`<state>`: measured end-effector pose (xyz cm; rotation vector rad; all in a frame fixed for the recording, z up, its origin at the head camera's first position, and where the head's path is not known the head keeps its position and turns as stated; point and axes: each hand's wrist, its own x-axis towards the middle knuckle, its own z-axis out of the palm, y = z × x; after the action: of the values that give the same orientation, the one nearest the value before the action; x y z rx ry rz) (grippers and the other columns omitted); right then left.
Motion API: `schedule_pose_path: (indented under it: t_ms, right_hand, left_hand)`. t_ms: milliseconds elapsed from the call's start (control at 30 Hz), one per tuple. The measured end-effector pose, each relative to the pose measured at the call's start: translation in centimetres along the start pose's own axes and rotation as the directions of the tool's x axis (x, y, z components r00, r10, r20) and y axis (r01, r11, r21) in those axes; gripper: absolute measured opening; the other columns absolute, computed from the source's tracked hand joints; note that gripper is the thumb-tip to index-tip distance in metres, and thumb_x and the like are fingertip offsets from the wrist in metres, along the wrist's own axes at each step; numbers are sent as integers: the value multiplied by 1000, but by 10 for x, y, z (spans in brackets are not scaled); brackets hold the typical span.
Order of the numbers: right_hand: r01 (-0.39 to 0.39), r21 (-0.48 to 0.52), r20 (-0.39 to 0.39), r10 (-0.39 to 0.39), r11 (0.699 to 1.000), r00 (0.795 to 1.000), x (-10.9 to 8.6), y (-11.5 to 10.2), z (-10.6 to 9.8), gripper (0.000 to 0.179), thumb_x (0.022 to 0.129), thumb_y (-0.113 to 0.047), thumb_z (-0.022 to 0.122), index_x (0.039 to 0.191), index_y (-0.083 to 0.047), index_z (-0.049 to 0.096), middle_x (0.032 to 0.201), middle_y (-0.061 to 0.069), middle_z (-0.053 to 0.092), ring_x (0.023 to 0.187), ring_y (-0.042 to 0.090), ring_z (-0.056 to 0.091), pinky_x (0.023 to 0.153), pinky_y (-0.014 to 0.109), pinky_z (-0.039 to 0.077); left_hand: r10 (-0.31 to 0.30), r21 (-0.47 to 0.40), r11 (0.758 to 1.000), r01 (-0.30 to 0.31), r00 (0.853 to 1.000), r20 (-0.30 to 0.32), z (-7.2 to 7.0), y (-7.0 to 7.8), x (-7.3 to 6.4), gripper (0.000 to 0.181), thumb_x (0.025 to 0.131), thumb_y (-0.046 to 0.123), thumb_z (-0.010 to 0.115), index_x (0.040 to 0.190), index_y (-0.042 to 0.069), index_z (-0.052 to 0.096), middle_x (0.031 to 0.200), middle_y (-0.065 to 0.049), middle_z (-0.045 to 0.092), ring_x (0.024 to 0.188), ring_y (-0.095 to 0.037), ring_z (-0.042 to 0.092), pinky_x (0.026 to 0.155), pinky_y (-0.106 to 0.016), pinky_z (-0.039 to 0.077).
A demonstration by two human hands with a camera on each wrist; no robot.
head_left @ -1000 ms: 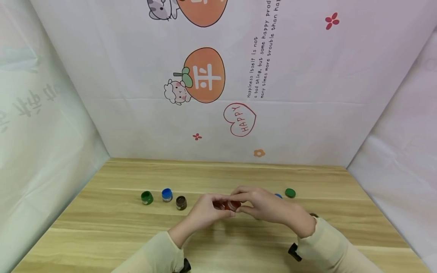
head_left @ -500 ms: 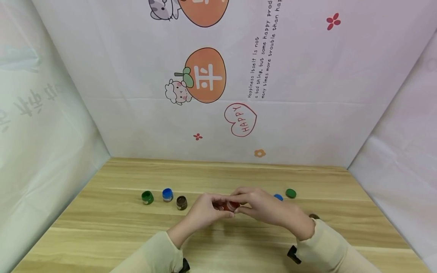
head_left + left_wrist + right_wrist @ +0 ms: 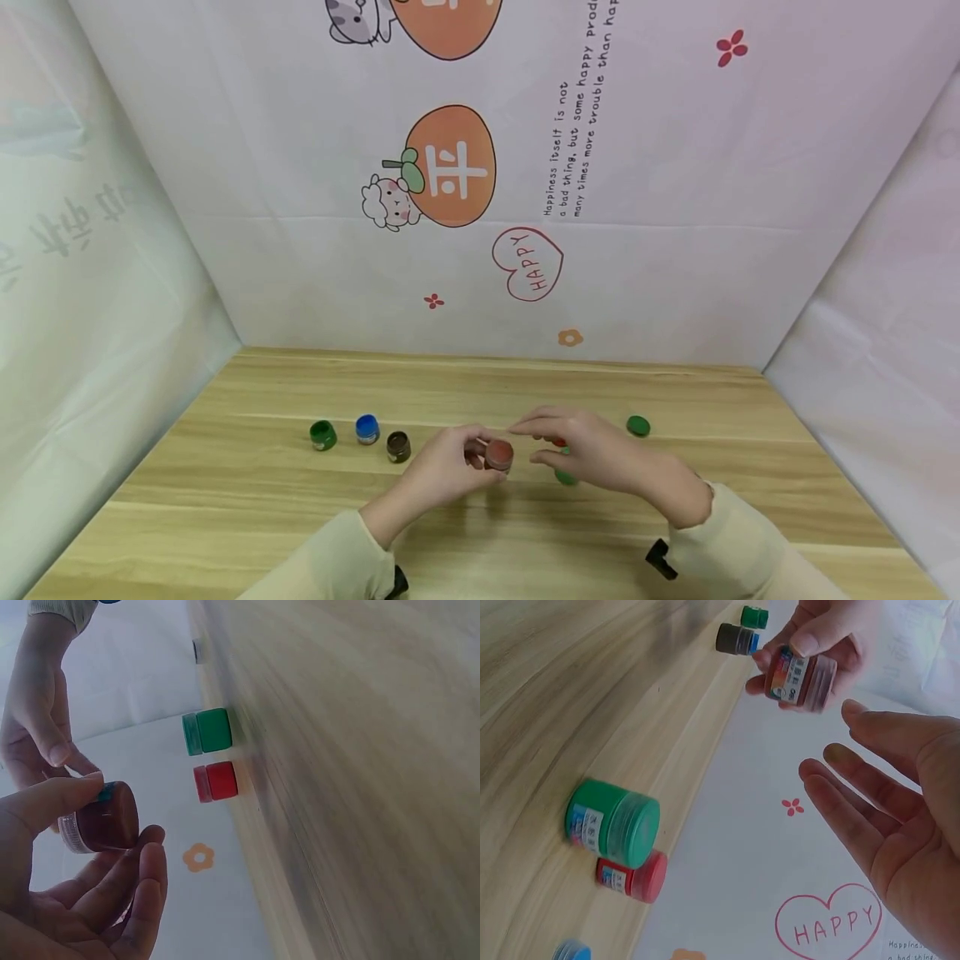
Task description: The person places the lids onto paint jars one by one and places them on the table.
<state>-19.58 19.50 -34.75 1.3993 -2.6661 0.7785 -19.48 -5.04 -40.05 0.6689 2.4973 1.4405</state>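
A small reddish-brown paint jar [image 3: 499, 455] is in my left hand [image 3: 453, 462], pinched between thumb and fingers above the table. Its ribbed cap [image 3: 822, 684] sits on the jar and points toward my right hand [image 3: 592, 446]. That right hand is apart from the jar, its fingers extended and holding nothing. Behind and below it stand a green paint jar [image 3: 613, 823] and a red paint jar [image 3: 632, 875], both capped. In the head view the right hand partly covers these two.
Left on the wooden table [image 3: 247, 500] stand uncapped jars of green [image 3: 323, 435], blue [image 3: 367, 429] and dark brown [image 3: 398, 447] paint. A green lid [image 3: 637, 425] lies toward the back right. White printed sheets wall off the back and sides.
My right hand has let go of the reddish-brown jar and moved right. The jar's top now faces the head camera. The blue and brown lids have become hidden in the head view.
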Motion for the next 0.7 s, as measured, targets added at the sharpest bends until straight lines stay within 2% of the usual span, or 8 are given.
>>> schedule_pose_path:
  t_ms: [100, 200, 367, 500, 700]
  right_hand:
    - [-31, 7, -5, 31, 1000, 1000, -6, 3, -3, 37, 94, -4, 75, 130, -6, 69, 120, 3, 68, 91, 10, 61, 70, 28, 54]
    - [-50, -13, -23, 50, 999, 999, -15, 8, -5, 36, 94, -5, 75, 129, -8, 70, 114, -2, 67, 86, 8, 58, 69, 27, 52]
    - [-102, -32, -58, 100, 994, 993, -33, 18, -8, 32, 94, -6, 74, 125, -10, 72, 109, -8, 68, 92, 6, 62, 75, 31, 55]
    - [-168, -19, -76, 166, 986, 983, -46, 25, -12, 27, 95, -7, 73, 122, -12, 74, 111, -8, 71, 92, 5, 64, 76, 35, 57]
    - [-240, -51, -111, 233, 969, 966, -64, 36, -23, 24, 95, -9, 73, 119, -7, 75, 109, -2, 73, 90, 5, 65, 77, 36, 58]
  left_hand:
    - [14, 51, 999, -15, 1000, 18, -1, -2, 0, 31, 86, 17, 84, 113, 11, 72, 94, 5, 72, 79, -9, 64, 71, -29, 53]
    - [32, 107, 994, -37, 999, 44, -1, -4, 0, 27, 85, 16, 85, 109, 14, 72, 91, 8, 70, 79, -6, 63, 70, -27, 52]
    - [23, 171, 985, -32, 998, 55, 0, -5, -2, 26, 83, 10, 86, 103, 15, 69, 89, 8, 67, 79, -6, 62, 70, -26, 52]
    - [3, 217, 976, -16, 998, 58, 1, -6, -3, 28, 81, 7, 85, 101, 14, 67, 91, 5, 67, 79, -7, 61, 70, -26, 52]
    - [-18, 254, 967, -7, 995, 98, -1, -6, -4, 26, 81, 8, 86, 100, 10, 68, 92, 1, 68, 77, -7, 61, 69, -26, 52]
